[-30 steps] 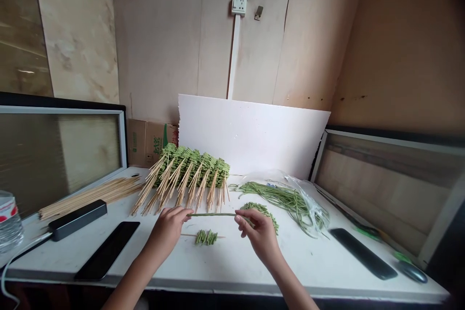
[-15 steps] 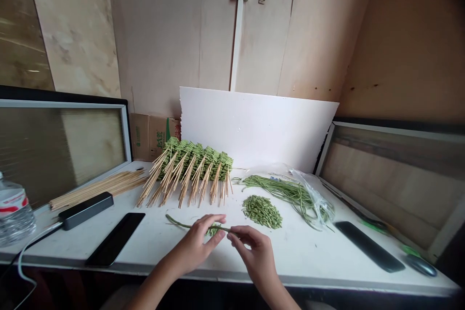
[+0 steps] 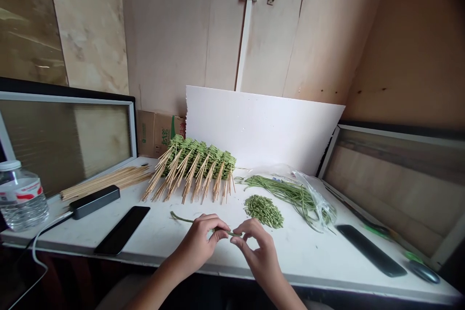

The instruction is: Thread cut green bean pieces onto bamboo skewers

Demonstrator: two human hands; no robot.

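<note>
A green long bean [image 3: 180,218] runs left to right through both hands near the front of the table. My left hand [image 3: 203,238] is closed round it, thumb and fingers pinching it close to its right end. My right hand [image 3: 258,247] pinches the tip of that end between thumb and forefinger. Just beyond my right hand lies a heap of short cut bean pieces [image 3: 264,211]. Whole long beans [image 3: 286,193] rest behind it, partly under a clear plastic bag [image 3: 319,206]. Bean pieces threaded on bamboo skewers [image 3: 198,160] are piled at the back left.
Loose bamboo skewers [image 3: 109,181], a black power bank-like box [image 3: 95,202], a phone [image 3: 122,230] and a water bottle [image 3: 22,198] stand or lie on the left. A dark flat object [image 3: 370,250] and a mouse [image 3: 423,271] are at the right. A white board [image 3: 261,126] leans behind.
My left hand has shut its fingers more tightly and slid along the bean towards its right end. The green pieces seen between my hands are now hidden. The camera view has shifted slightly left.
</note>
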